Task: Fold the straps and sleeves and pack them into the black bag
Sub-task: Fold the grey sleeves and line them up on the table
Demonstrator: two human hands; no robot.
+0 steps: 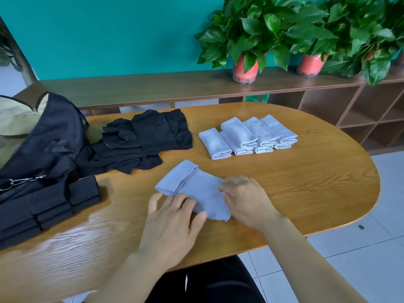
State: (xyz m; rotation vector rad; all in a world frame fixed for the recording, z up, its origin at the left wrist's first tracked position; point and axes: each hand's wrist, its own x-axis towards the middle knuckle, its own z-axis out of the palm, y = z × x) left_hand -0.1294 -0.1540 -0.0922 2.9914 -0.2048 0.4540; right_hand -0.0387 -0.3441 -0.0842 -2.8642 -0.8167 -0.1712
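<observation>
Our left hand (172,219) lies on the grey sleeve (196,186) with straight fingers and presses it down. Our right hand (244,200) pinches the sleeve's right edge with curled fingers. The sleeve lies on the wooden bench (306,182), close to us. Behind it sit folded grey sleeves (247,134) in a row. On the left lie a black cloth pile (144,138), folded black straps (50,202) and the black bag (50,136).
</observation>
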